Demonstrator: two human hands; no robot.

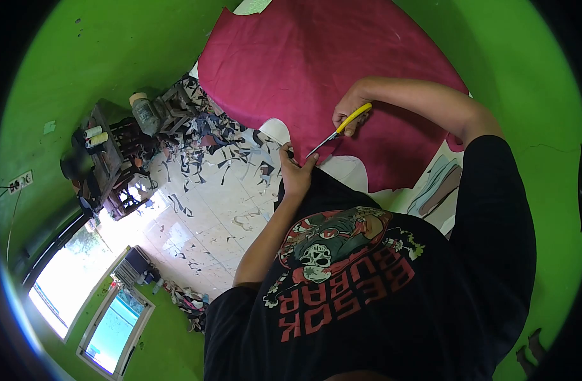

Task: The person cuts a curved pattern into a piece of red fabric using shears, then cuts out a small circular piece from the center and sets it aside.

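Observation:
A large crimson sheet, apparently leather (316, 63), spreads in front of me, with curved cut-outs along its near edge. Scissors (345, 122) with yellow handles are in my right hand (352, 113), fingers wrapped round the handles. Their blades point down and left to a narrow corner of the sheet, close to my left hand (297, 173). That hand pinches the corner between thumb and fingers, just by the blade tips. Whether the blades are apart is too small to tell. A pale surface (345, 168) shows through the cut-outs under the sheet.
Dark scraps (218, 136) litter the tiled floor (208, 219) to the left. Beyond them stand a wooden stand (107, 155) with thread spools (95, 138) and a large bottle (145, 114). Folded pale and brown pieces (437, 187) lie at the right. Green walls (132, 44) surround the room.

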